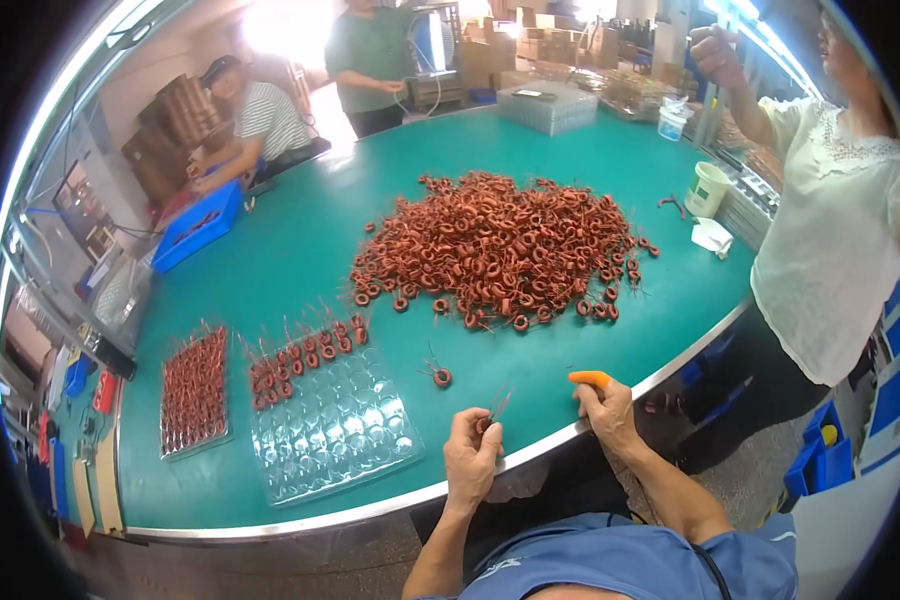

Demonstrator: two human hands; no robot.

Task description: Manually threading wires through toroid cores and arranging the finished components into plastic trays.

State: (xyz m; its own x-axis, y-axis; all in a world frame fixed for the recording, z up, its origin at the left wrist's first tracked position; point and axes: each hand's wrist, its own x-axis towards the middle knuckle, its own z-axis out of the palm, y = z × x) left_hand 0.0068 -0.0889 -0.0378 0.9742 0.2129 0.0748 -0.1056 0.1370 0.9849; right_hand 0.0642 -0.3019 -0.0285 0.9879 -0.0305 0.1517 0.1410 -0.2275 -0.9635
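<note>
My left hand (472, 462) is closed at the table's near edge, pinching a small red ring-shaped coil (483, 425) whose thin wire leads point up. To its right, my right hand (607, 412) hovers by the edge with an orange finger cover (590, 378) on its outstretched index finger; the thumb sits just below, and no thing shows between them. A single coil (442, 378) lies beyond my left hand. Farther off spreads a large heap of coils (500, 250). At left, a clear tray (335, 440) with round pockets has coils in its far rows.
A full tray of coils (194, 390) stands farther left on the green table (300, 220). A blue bin (200, 228), a white bucket (707, 190), pliers (673, 206) and stacked clear trays (547, 105) are around the edges. One person stands at right; two others are at the far side.
</note>
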